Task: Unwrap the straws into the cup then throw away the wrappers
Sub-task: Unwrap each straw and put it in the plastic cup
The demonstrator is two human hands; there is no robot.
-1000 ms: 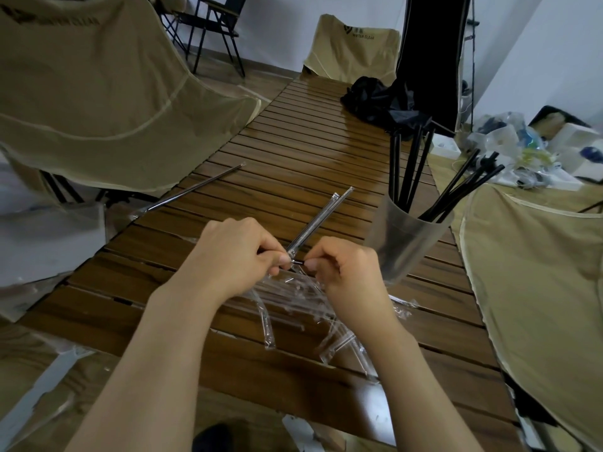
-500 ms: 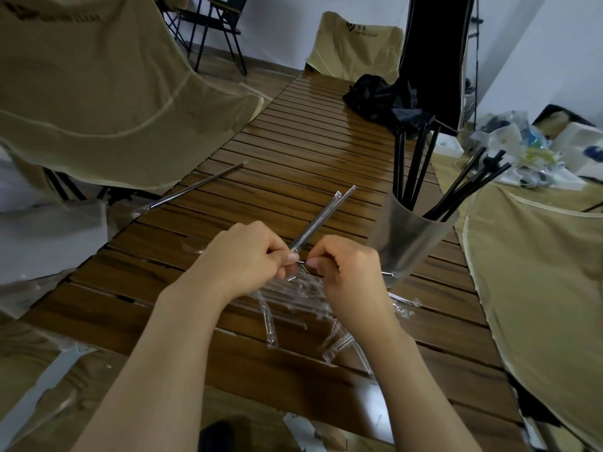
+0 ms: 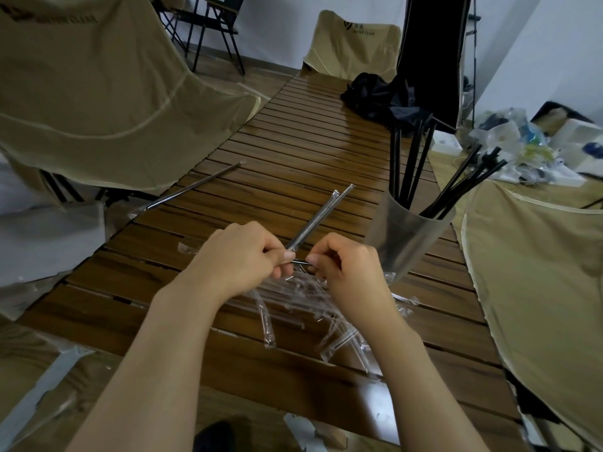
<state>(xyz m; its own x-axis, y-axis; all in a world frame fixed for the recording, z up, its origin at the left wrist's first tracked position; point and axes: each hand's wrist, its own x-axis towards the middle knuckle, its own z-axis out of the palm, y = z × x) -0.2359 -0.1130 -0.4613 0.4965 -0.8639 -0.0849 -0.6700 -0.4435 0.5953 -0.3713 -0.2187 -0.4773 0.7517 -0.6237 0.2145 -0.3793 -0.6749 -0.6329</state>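
Note:
My left hand [image 3: 243,256] pinches the near end of a wrapped straw [image 3: 318,218] that points away over the wooden slat table [image 3: 293,138]. My right hand [image 3: 347,272] pinches the bare black tip sticking out of the wrapper between the two hands. A translucent cup [image 3: 403,236] to the right holds several black straws [image 3: 412,161]. Empty clear wrappers [image 3: 313,308] lie in a heap under and behind my hands. Another wrapped straw [image 3: 192,187] lies near the table's left edge.
Tan fabric chairs stand at the left [image 3: 98,93], the far end [image 3: 352,44] and the right [image 3: 538,272]. A black bag [image 3: 378,96] sits on the far table end. Plastic litter [image 3: 522,148] is piled on the floor at the right.
The hands have drawn slightly apart, so a little more of the black straw tip shows between them. The wrapped straw stays at the same angle.

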